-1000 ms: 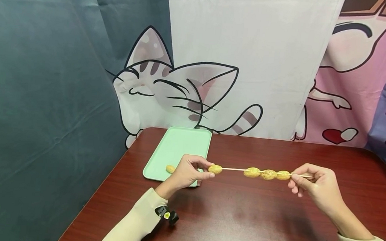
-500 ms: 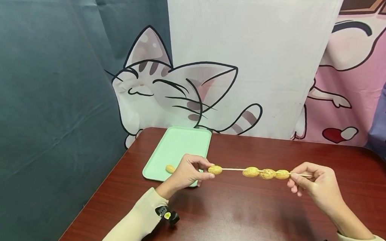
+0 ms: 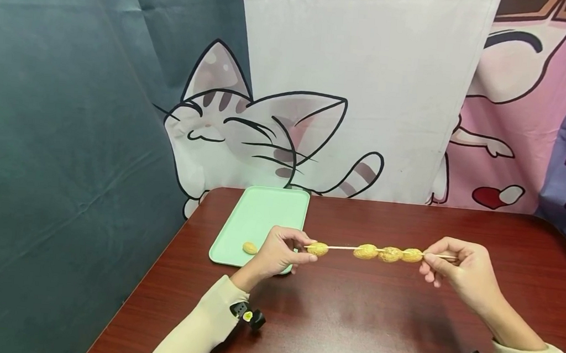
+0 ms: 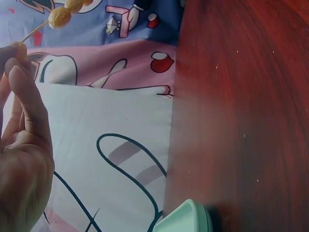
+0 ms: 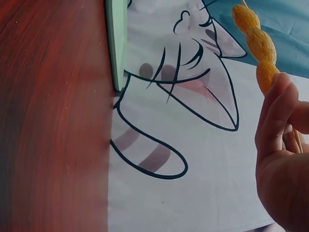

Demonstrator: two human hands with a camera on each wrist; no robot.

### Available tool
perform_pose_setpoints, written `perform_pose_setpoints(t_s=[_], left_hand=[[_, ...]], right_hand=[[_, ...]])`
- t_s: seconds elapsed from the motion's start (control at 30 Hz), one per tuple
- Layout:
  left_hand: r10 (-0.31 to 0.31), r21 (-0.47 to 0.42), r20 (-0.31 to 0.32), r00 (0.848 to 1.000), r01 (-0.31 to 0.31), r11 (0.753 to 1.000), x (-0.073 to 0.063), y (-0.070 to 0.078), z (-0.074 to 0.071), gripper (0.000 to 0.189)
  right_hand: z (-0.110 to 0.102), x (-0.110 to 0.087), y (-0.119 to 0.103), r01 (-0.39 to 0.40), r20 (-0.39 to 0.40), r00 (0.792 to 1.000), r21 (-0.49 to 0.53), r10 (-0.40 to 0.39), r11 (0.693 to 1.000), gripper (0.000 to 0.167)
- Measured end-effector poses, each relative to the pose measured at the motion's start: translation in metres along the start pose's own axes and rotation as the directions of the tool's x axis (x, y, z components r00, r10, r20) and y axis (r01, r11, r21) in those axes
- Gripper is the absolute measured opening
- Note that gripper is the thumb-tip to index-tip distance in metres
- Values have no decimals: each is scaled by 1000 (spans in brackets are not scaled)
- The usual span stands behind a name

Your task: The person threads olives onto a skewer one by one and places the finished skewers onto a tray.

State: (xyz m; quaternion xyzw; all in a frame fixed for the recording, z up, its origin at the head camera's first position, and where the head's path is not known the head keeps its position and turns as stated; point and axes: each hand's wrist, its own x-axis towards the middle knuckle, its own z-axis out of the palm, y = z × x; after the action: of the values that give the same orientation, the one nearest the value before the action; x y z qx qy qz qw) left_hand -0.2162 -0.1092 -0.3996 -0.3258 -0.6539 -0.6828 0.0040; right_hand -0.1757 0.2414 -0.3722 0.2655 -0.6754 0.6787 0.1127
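A thin wooden skewer (image 3: 341, 247) is held level above the table between both hands. Three yellow, oval, wrinkled pieces (image 3: 390, 255) sit together on it near the right hand; they look like preserved fruit. My right hand (image 3: 465, 271) pinches the skewer just right of them. At the skewer's left end, my left hand (image 3: 279, 252) pinches another yellow oval piece (image 3: 318, 249) between thumb and fingers. The skewer enters that piece, and a bare stretch separates it from the three. In the right wrist view, the right fingertips (image 5: 280, 92) touch the nearest piece.
A light green tray (image 3: 270, 206) lies at the table's back left, partly behind my left hand. One loose yellow piece (image 3: 249, 247) rests in its front corner. The dark red table (image 3: 351, 326) ends at a cartoon-printed cloth (image 3: 371, 67) behind.
The right hand, with the skewer and three pieces, has shifted slightly left. My left hand's piece has edged right, so the bare stretch is shorter.
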Motion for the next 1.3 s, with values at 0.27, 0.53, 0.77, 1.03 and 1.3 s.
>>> perform_pose_setpoints(t_s=[0.27, 0.53, 0.77, 1.03, 1.3], left_hand=[[-35, 0, -31, 999, 35, 999, 0, 1, 5, 26], [-42, -33, -35, 999, 41, 999, 2, 2, 10, 28], [-52, -43, -29, 998, 51, 998, 3, 3, 11, 28], [-57, -62, -28, 998, 55, 997, 6, 3, 13, 27], [-38, -66, -38, 999, 35, 997, 8, 1, 14, 30]], right_hand=[[2, -1, -1, -6, -13, 1000, -26, 6, 1000, 22], [2, -2, -1, -2, -10, 1000, -17, 1, 1000, 22], [3, -1, -2, 7, -11, 1000, -3, -7, 1000, 23], [4, 0, -2, 24, -7, 1000, 5, -24, 1000, 21], [6, 3, -2, 28, -14, 1000, 9, -28, 1000, 19]])
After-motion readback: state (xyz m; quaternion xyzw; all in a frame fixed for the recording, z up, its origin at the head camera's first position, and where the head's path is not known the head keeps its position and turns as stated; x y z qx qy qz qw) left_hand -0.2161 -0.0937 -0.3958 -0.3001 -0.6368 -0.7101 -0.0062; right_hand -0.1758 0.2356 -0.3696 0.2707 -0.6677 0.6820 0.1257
